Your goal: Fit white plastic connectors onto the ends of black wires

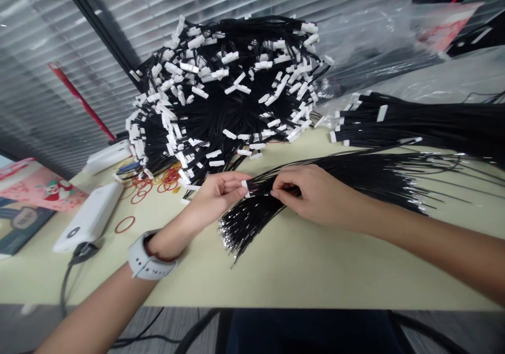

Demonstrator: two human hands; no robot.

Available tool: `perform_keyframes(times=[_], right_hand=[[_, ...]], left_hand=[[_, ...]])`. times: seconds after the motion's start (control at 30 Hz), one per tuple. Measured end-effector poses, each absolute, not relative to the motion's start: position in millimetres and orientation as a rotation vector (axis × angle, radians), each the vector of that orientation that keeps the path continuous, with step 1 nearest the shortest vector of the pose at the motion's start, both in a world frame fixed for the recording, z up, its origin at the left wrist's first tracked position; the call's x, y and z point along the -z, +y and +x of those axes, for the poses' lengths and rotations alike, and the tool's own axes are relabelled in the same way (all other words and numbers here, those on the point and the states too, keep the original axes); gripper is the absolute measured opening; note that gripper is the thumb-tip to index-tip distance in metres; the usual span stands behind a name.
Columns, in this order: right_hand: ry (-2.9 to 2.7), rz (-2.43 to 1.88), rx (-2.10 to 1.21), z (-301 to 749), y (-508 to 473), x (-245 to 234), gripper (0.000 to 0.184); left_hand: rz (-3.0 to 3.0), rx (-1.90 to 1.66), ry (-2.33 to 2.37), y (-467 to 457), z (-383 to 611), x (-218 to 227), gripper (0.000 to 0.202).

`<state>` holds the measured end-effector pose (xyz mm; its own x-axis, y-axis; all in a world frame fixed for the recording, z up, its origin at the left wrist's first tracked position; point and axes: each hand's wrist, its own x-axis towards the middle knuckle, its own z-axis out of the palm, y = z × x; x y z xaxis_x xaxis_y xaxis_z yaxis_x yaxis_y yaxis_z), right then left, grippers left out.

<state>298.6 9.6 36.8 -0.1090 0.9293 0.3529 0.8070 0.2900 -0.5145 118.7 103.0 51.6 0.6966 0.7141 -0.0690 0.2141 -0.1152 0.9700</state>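
Note:
Between the fingertips of my left hand (221, 193) is a small white connector (246, 188), gripped by the thumb and fingers. Close to its right, my right hand (305, 191) is closed in a pinch on a thin black wire (265, 194) by the connector. Whether the wire's tip sits inside the connector I cannot tell. Under and beside both hands lies a loose bundle of black wires (246, 220) with shiny metal tips fanned out at the lower left. The bundle runs on to the right behind my right hand, where more metal-tipped ends (414, 185) show.
Behind the hands rises a big heap of black cables (229, 107) with white connectors. More cables (418, 120) lie at the right near clear plastic bags (366, 38). Rubber bands (169, 179), a white power strip (90, 217) and a patterned pink box (47, 185) are at the left.

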Motion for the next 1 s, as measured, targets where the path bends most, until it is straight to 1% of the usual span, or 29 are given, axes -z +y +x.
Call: perform_keyframes(times=[0.5, 0.77, 1.0], right_hand=[[-1.934, -1.59, -0.255, 296.9, 9.3, -35.8, 0.013], [-1.929, -1.617, -0.249, 294.3, 5.4, -40.1, 0.012], [-1.929, -1.572, -0.287, 291.7, 4.8, -39.8, 0.01]], left_hand=[[1.691, -0.445, 0.747, 103.7, 117.5, -50.2, 0.018], [1.685, -0.439, 0.754, 100.3, 119.2, -53.0, 0.014], [1.694, -0.463, 0.744, 101.1, 119.4, -52.3, 0.017]])
